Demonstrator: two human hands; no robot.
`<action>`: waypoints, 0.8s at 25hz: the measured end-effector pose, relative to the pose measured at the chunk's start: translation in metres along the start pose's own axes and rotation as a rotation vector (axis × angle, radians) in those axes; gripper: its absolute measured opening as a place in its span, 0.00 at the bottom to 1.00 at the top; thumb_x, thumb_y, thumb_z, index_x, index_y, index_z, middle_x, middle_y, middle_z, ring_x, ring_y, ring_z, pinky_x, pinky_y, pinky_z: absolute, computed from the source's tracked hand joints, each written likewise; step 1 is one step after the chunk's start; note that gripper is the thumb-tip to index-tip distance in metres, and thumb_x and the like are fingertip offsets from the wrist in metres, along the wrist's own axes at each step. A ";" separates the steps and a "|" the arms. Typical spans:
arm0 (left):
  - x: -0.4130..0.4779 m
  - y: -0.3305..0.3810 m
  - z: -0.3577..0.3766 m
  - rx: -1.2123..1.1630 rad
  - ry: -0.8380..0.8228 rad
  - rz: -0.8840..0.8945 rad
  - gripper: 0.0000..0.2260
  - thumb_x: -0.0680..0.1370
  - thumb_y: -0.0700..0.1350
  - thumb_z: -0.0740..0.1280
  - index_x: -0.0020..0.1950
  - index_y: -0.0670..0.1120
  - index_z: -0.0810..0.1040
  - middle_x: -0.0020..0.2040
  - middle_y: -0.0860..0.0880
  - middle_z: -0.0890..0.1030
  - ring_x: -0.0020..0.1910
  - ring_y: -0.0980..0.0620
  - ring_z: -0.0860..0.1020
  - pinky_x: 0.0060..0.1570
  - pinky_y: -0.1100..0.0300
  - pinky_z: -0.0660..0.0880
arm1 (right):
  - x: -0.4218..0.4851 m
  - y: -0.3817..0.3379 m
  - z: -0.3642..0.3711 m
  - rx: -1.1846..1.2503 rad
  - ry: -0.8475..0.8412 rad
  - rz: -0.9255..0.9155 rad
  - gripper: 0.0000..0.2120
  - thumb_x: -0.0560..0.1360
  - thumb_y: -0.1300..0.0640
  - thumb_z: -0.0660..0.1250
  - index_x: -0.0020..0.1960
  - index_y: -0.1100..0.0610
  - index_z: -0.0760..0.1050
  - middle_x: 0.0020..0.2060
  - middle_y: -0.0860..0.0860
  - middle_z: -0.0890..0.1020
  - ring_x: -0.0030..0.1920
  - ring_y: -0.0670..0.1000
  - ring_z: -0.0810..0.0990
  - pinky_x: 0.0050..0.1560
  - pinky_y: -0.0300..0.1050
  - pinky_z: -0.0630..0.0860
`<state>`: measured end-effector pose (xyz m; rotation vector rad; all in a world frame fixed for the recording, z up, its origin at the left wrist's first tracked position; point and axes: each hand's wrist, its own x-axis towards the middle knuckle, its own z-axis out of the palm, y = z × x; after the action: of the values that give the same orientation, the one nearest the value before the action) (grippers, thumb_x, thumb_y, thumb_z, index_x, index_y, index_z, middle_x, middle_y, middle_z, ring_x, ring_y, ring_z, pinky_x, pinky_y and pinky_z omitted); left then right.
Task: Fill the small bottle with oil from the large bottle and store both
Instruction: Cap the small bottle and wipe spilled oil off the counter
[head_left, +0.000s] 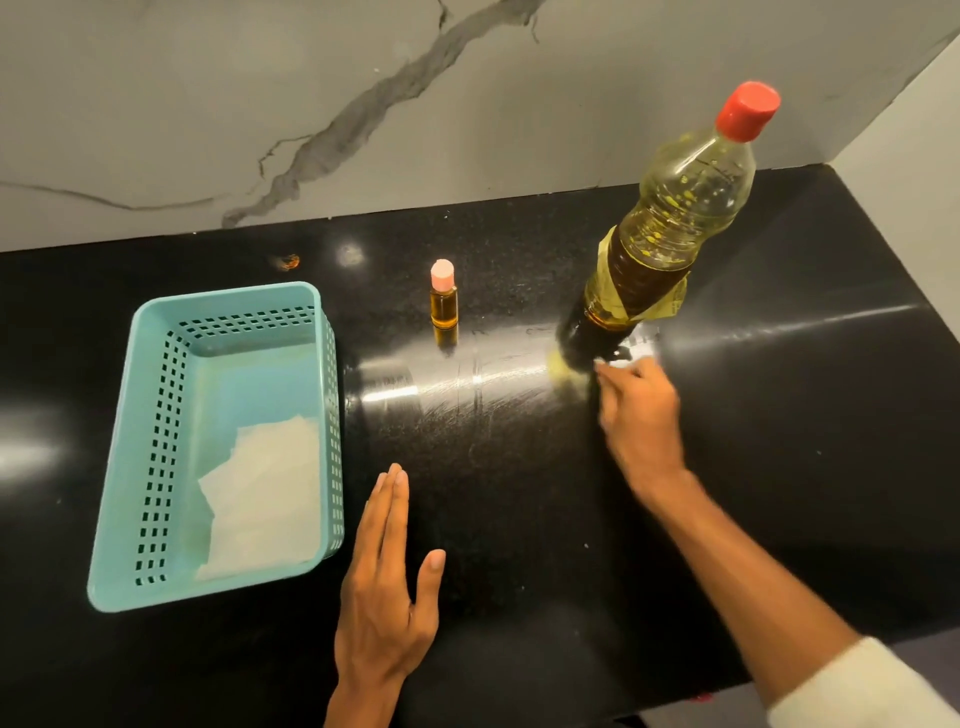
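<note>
The large oil bottle (670, 228) stands upright at the right of the black counter, red cap on, a torn yellow label round its middle. A small bottle (443, 301) with a pink cap and amber oil inside stands near the middle back. My right hand (641, 415) is blurred just in front of the large bottle's base, fingers bent; something pale and white shows at its fingertips, too blurred to identify. My left hand (387, 587) lies flat and open on the counter, right of the basket.
A teal perforated basket (156, 415) sits at the left with a white tissue (265, 499) lying in it. The black counter (519, 493) is glossy with smears between the bottles. A marble wall rises behind, and a wall corner closes the right end.
</note>
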<state>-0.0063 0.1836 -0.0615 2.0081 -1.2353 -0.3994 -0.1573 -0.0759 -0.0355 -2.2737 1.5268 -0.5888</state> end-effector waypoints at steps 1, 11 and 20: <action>0.001 0.000 0.000 0.005 -0.005 -0.005 0.31 0.84 0.60 0.50 0.82 0.43 0.54 0.82 0.50 0.56 0.81 0.50 0.56 0.79 0.60 0.54 | -0.002 -0.028 0.019 -0.004 -0.081 0.011 0.09 0.79 0.60 0.62 0.51 0.61 0.81 0.41 0.53 0.73 0.39 0.48 0.70 0.42 0.48 0.73; 0.002 0.000 -0.001 0.180 -0.083 0.042 0.31 0.81 0.54 0.56 0.81 0.43 0.55 0.83 0.47 0.55 0.82 0.46 0.51 0.79 0.47 0.52 | 0.002 0.010 -0.012 -0.052 0.013 -0.069 0.06 0.75 0.67 0.68 0.49 0.64 0.84 0.37 0.56 0.76 0.34 0.55 0.76 0.36 0.41 0.71; 0.003 0.000 -0.003 0.121 -0.042 0.029 0.34 0.83 0.63 0.49 0.81 0.40 0.55 0.82 0.44 0.55 0.82 0.43 0.53 0.80 0.51 0.52 | -0.050 -0.038 0.012 0.017 -0.137 -0.357 0.11 0.76 0.66 0.63 0.54 0.62 0.83 0.36 0.56 0.75 0.33 0.54 0.74 0.33 0.49 0.77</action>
<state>-0.0031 0.1820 -0.0594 2.0902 -1.3419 -0.3615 -0.1377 -0.0149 -0.0347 -2.5343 1.0556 -0.5210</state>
